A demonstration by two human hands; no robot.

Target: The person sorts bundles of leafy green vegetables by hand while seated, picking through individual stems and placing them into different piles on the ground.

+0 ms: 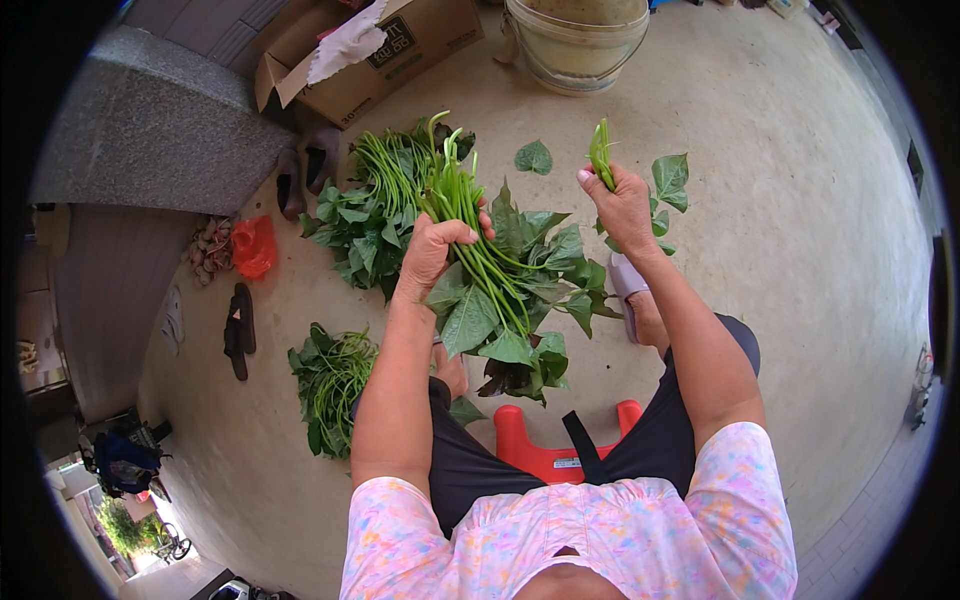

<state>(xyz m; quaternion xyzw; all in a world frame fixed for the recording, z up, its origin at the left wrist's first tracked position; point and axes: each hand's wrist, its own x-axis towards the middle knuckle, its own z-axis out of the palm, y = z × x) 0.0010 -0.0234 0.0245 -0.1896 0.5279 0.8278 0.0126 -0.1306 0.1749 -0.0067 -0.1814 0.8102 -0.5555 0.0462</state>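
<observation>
My left hand [439, 247] grips a thick bunch of leafy green stems [480, 255], likely sweet potato vines, cut ends pointing away from me and leaves fanning toward my knees. Held apart to the right, my right hand [621, 206] is closed around a few short stems [601, 154]; green leaves [670, 181] show beyond that hand. On the floor past my left hand lies a larger heap of the same greens [375, 217]. Another tangled pile [337, 394] rests beside my left leg. A single leaf [533, 157] lies flat between the two hands.
A red plastic stool [517, 442] is under me. Ahead stand an opened cardboard box [390, 67] and a pale plastic bucket [577, 45] with a wire handle. Dark shoes [304, 176], a red plastic bag [253, 247] and a black sandal [240, 330] lie to the left.
</observation>
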